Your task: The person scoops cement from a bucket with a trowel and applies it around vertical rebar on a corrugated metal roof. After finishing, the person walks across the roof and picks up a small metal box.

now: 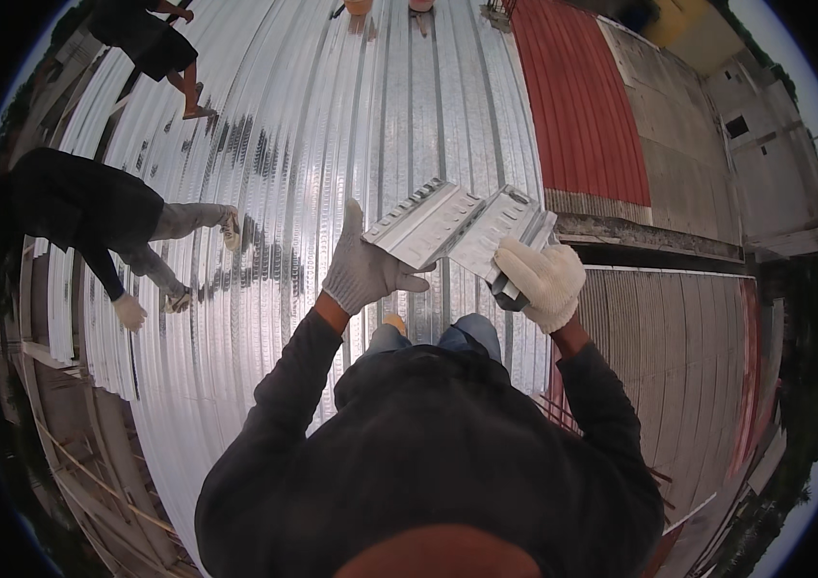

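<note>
A short piece of ribbed, silvery metal sheet (425,229) is up in front of my body, with a fold or gap running down its middle. My left hand (363,265), in a pale knit glove, holds its left part, the thumb and fingers spread around the near edge. My right hand (545,284), in a cream knit glove, has its fingers closed over the right part. A dark grey, rounded thing (509,295) shows beneath the right fingers; its kind is hidden.
I am on a corrugated metal roof (284,116). Two people are at the left: one bending person (91,197) with gloves, another person (154,43) farther off. Orange containers (358,7) stand far ahead. To the right lie a red roof (582,96) and a grey-brown roof (664,356).
</note>
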`<act>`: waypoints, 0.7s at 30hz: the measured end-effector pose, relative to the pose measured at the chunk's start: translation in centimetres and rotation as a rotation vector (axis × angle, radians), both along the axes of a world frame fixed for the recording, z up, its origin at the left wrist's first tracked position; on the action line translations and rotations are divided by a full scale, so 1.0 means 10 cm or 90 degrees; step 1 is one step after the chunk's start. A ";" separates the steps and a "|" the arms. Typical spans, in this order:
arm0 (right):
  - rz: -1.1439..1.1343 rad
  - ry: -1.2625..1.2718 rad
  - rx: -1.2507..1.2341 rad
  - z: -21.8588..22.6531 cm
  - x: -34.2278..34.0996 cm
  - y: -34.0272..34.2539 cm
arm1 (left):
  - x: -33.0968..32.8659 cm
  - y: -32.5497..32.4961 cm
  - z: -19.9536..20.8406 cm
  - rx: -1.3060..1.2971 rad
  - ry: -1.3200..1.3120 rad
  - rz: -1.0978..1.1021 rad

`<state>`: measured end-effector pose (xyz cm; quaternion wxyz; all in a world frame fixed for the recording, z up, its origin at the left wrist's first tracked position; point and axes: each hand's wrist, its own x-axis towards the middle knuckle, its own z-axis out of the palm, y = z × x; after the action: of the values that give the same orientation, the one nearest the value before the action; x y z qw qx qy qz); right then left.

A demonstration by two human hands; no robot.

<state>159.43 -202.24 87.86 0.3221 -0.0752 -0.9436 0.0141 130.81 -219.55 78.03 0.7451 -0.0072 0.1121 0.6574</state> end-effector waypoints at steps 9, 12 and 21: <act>-0.077 -0.048 -0.067 -0.30 -0.63 1.29 | -0.83 1.32 0.01 -0.090 0.275 0.017; -0.211 -0.023 -0.157 -1.02 -0.73 1.92 | -1.05 1.73 -0.11 -0.091 0.521 0.120; -0.351 0.363 -1.020 -1.67 -1.43 3.88 | -1.83 2.97 -0.02 -0.219 0.441 0.262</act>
<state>145.17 -163.41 71.12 0.3874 -0.4956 -0.4831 0.6090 112.47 -189.89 77.83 0.5049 0.0676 0.4598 0.7274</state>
